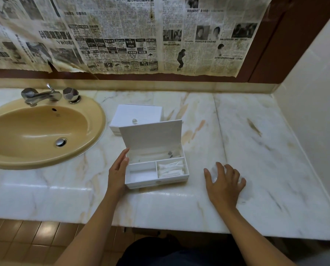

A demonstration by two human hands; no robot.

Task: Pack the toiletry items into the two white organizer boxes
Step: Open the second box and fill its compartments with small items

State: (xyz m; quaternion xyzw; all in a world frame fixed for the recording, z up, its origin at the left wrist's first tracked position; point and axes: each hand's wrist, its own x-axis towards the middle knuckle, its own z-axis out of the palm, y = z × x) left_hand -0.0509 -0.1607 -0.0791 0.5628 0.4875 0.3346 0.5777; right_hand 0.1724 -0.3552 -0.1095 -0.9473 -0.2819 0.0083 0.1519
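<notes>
The open organizer box (156, 169) sits on the marble tabletop (256, 150), lid raised, white packets (170, 168) in its front right compartment. The left hand (118, 169) rests straight-fingered against the box's left wall. Right of the box, the right hand (224, 182) curls its grip over a clear wrapped item (214, 170) (contents unclear). Behind the box stands the closed second box (137, 117).

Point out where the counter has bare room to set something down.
Bare marble runs right of the open box, past the right hand to the wall. Another patch lies along the front edge below the sink. It is crowded between sink, closed box and left hand.
</notes>
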